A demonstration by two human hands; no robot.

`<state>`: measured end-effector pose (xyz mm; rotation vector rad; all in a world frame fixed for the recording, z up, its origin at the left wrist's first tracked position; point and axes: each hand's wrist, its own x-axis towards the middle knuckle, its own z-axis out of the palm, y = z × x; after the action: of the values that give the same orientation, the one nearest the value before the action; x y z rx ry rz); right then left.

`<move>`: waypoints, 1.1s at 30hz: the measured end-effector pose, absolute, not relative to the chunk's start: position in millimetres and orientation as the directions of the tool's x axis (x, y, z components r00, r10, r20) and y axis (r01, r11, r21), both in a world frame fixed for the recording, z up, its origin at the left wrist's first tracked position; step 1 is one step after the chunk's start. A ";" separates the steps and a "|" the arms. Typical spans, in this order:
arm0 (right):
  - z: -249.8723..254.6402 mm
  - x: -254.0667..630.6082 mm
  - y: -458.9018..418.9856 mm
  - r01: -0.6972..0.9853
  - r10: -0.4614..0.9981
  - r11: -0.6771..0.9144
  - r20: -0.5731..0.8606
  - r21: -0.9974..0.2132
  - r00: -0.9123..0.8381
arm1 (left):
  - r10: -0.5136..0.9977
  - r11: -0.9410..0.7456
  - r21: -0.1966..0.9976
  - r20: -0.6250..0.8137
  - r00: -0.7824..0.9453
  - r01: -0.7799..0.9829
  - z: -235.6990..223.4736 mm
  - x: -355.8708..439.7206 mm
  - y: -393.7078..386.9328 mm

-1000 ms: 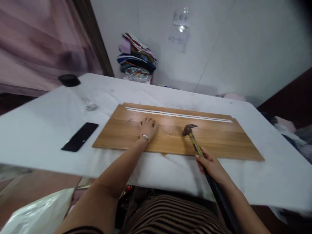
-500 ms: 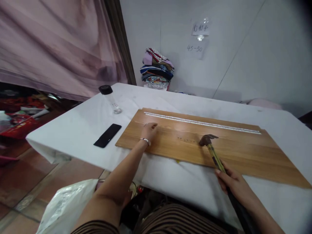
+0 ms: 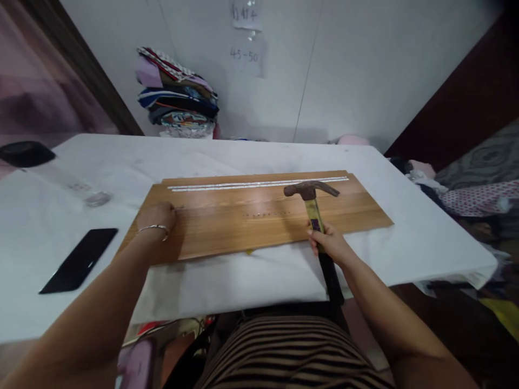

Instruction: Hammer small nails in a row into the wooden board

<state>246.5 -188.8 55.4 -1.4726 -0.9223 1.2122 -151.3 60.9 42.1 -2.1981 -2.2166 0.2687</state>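
A long wooden board [image 3: 227, 227] lies on the white table [image 3: 405, 227]. My left hand [image 3: 156, 216] rests on the board's left end with fingers curled over small nails I can barely make out. My right hand [image 3: 330, 243] is closed round the handle of a claw hammer [image 3: 311, 197], whose rusty head is raised a little above the board's right half. A short row of nails [image 3: 265, 214] is set in the board's middle, left of the hammer. A thin white strip [image 3: 259, 184] runs along the board's far edge.
A black phone [image 3: 79, 259] lies on the table to the left of the board. A clear bottle with a black cap [image 3: 52, 173] lies at the far left. Folded fabrics [image 3: 176, 97] are stacked against the wall. Clothes lie on the floor at the right.
The camera swung right. The hammer head has lifted off the board and moved toward the far edge. My left hand stays at the board's left end.
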 end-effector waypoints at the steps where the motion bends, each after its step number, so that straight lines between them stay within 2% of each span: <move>1: 53.7 248.9 -184.0 -0.028 0.946 -0.238 -0.239 -0.971 0.220 | 0.993 -0.007 -0.150 -0.119 -0.011 0.989 43.7 -149.8 61.5; 5: 46.8 264.6 -164.8 -0.093 0.942 -0.231 -0.247 -0.968 0.228 | 0.985 -0.067 -0.180 -0.167 0.037 0.981 49.1 -148.7 62.5; 13: 20.4 297.8 -130.7 -0.212 0.898 -0.286 -0.338 -0.935 0.283 | 0.964 -0.052 -0.125 -0.267 0.017 0.991 58.0 -147.6 58.4; 17: 8.6 297.5 -124.7 -0.230 0.878 -0.249 -0.319 -0.941 0.356 | 0.971 -0.098 -0.141 -0.232 0.063 0.985 58.4 -143.6 52.0; 23: 1.6 300.2 -125.9 -0.192 0.907 -0.220 -0.273 -0.956 0.320 | 0.965 -0.185 -0.102 -0.209 0.161 0.977 50.5 -141.5 39.6; 33: -0.4 298.5 -124.1 -0.140 0.916 -0.202 -0.238 -0.969 0.323 | 0.975 -0.170 -0.075 -0.160 0.157 0.983 52.5 -127.9 17.7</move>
<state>298.5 -124.1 -0.4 -1.4349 -0.7613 1.1520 -127.9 17.7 52.5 -2.4241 -2.0524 0.2734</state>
